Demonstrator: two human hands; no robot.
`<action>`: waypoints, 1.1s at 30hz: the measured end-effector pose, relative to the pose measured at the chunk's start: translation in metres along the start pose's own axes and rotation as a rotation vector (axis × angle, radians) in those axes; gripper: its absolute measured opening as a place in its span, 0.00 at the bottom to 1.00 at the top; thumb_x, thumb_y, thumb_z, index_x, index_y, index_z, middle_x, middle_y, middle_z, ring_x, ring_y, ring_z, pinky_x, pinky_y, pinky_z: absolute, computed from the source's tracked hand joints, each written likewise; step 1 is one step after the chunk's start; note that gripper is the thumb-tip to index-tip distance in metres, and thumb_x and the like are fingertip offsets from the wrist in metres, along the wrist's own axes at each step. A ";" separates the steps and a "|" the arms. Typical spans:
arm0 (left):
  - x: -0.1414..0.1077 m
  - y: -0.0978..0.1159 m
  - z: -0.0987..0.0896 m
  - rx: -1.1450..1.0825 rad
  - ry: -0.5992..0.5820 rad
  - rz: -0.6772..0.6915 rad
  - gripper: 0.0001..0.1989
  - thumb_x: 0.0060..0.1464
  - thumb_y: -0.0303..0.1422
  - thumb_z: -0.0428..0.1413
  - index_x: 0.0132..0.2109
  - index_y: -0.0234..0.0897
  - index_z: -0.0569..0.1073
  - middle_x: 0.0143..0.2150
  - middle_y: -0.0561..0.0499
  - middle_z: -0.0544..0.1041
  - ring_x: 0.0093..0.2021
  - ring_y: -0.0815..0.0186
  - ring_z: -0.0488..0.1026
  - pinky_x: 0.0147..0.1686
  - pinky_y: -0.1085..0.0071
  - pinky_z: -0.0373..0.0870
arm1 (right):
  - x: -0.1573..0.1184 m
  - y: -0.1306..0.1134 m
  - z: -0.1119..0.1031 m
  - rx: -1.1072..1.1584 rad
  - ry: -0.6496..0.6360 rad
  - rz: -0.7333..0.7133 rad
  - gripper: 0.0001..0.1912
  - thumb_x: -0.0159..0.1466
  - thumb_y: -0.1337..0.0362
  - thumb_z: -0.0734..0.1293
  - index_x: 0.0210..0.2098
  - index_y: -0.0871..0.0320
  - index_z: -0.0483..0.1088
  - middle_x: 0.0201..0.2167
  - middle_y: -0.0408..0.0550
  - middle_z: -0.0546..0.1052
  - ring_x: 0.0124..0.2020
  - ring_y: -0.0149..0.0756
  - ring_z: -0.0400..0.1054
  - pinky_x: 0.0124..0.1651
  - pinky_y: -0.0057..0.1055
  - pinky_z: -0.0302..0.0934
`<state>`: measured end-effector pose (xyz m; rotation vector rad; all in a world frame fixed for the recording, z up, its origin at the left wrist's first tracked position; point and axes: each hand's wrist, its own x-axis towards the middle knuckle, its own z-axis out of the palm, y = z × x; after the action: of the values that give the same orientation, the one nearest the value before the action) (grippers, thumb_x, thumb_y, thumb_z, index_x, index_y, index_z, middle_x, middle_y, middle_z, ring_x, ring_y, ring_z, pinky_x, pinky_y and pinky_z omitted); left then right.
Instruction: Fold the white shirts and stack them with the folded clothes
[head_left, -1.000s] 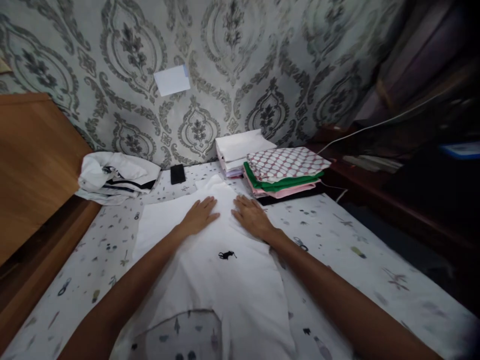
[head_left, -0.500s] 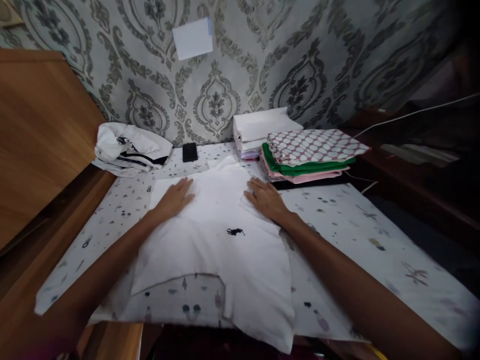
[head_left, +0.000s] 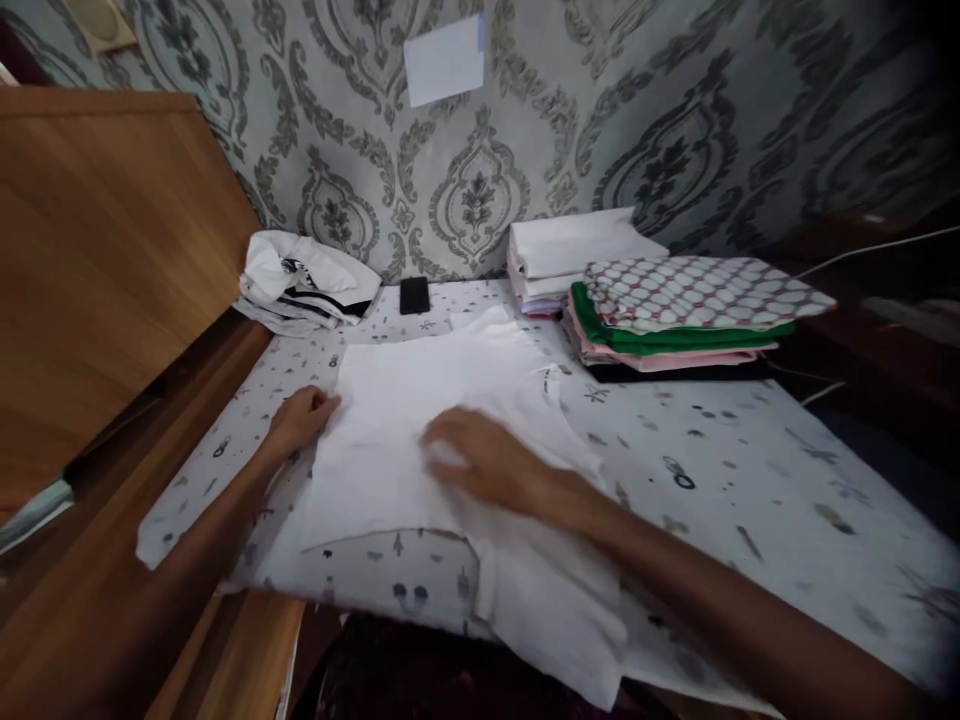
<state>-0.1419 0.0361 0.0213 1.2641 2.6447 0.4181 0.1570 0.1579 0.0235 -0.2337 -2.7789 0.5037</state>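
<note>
A white shirt (head_left: 397,430) lies spread over the patterned cloth (head_left: 675,560), one sleeve hanging past the near edge. My left hand (head_left: 300,420) is at the shirt's left edge, its fingers curled together on the fabric there. Over the middle of the shirt, my right hand (head_left: 487,460) is smeared by motion, so I cannot make out its fingers. The right hand and forearm hide the small black emblem on the shirt. Some dark lettering shows at the shirt's right side.
A crumpled white garment (head_left: 307,280) with black stripes lies at the back left, beside a black phone (head_left: 414,296). Folded white clothes (head_left: 577,245) and a stack topped by a patterned cloth (head_left: 697,292) stand at the back right. A wooden panel (head_left: 112,260) borders the left.
My left hand has drawn back to the shirt's left edge and its fingers have curled. My right hand has swept left and nearer over the shirt's middle. The view has shifted left.
</note>
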 end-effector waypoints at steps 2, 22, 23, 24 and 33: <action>-0.001 0.009 0.005 0.035 0.026 -0.004 0.15 0.55 0.47 0.53 0.35 0.40 0.69 0.35 0.51 0.76 0.37 0.62 0.71 0.33 0.70 0.61 | 0.012 -0.051 0.019 0.026 -0.153 -0.239 0.16 0.66 0.55 0.67 0.47 0.60 0.71 0.46 0.52 0.76 0.45 0.41 0.68 0.49 0.37 0.65; -0.020 0.025 0.002 0.187 0.016 0.052 0.21 0.61 0.47 0.44 0.55 0.41 0.65 0.31 0.50 0.77 0.36 0.54 0.75 0.31 0.67 0.63 | -0.006 -0.070 0.023 0.276 -0.122 -0.193 0.13 0.69 0.70 0.60 0.52 0.60 0.67 0.50 0.52 0.74 0.51 0.36 0.67 0.54 0.34 0.64; -0.025 0.023 0.002 0.146 -0.008 0.047 0.24 0.60 0.50 0.44 0.56 0.41 0.64 0.30 0.51 0.76 0.35 0.55 0.75 0.30 0.67 0.64 | -0.017 -0.060 0.015 0.259 -0.057 -0.115 0.13 0.69 0.69 0.59 0.52 0.59 0.67 0.50 0.52 0.74 0.51 0.37 0.67 0.55 0.35 0.64; -0.030 0.022 0.002 0.105 -0.035 0.036 0.27 0.58 0.52 0.46 0.58 0.41 0.64 0.29 0.52 0.76 0.34 0.55 0.75 0.30 0.67 0.64 | -0.031 -0.048 0.008 0.230 0.012 -0.008 0.14 0.69 0.69 0.59 0.52 0.58 0.68 0.51 0.52 0.74 0.52 0.38 0.67 0.55 0.36 0.65; -0.067 -0.003 -0.007 -0.036 -0.187 -0.107 0.34 0.52 0.52 0.51 0.65 0.52 0.58 0.28 0.58 0.79 0.34 0.53 0.77 0.33 0.63 0.70 | -0.143 0.028 -0.011 -0.245 0.161 0.520 0.18 0.69 0.66 0.55 0.51 0.56 0.72 0.54 0.56 0.73 0.57 0.49 0.63 0.58 0.52 0.62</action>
<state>-0.1039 -0.0192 0.0297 1.0880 2.5207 0.3135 0.2980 0.1569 -0.0148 -1.0193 -2.6005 0.2384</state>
